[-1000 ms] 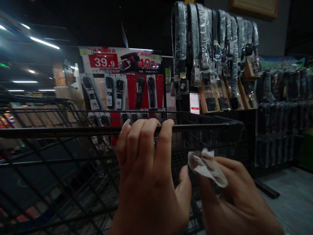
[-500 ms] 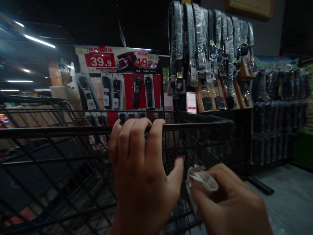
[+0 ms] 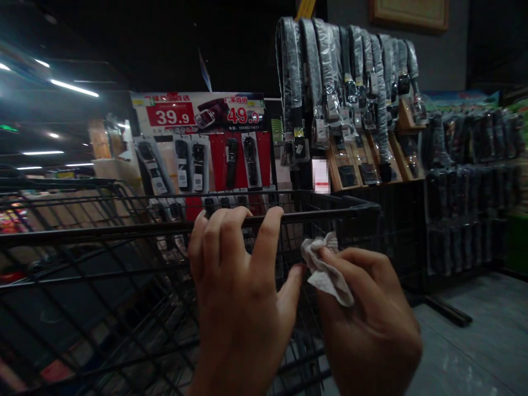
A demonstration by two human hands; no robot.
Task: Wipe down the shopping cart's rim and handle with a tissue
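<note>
left hand (image 3: 239, 297): fingertips hooked over cart rail (image 3: 313, 214), index and thumb spread | right hand (image 3: 371, 319): pinching crumpled tissue (image 3: 328, 278), below rail's right part | price sign (image 3: 169, 114): beyond rail | wrapped belts (image 3: 324, 60): beyond, higher than rail

Crumpled white paper tissue (image 3: 330, 275); glossy plastic belt wraps (image 3: 325, 52).

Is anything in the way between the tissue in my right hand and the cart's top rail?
Nothing visible stands between the tissue and the rail just above it. Your left hand rests on the rail farther left, its thumb close beside the tissue.
</note>
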